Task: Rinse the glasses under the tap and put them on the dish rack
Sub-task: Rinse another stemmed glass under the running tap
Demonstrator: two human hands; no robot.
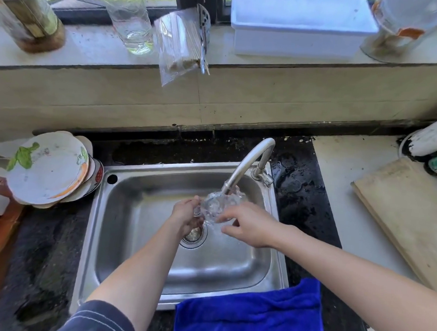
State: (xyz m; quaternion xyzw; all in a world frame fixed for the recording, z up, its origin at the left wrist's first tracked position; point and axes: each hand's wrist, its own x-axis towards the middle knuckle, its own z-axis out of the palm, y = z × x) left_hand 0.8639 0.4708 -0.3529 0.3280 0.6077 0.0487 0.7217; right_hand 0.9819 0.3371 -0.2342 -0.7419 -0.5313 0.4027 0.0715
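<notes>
A clear glass (214, 205) is held under the spout of the steel tap (250, 162), and water splashes over it above the sink (142, 237). My left hand (187, 215) grips the glass from the left. My right hand (247, 226) touches its right side with the fingertips. Up on the window ledge a second clear glass (132, 21) stands upright. No dish rack can be made out for certain.
Stacked plates (49, 168) lean left of the sink. A blue cloth (250, 313) hangs over the sink's front edge. A wooden board (409, 216) lies at the right. The ledge holds a bag of skewers (178, 41), a white tub (298, 25) and jars.
</notes>
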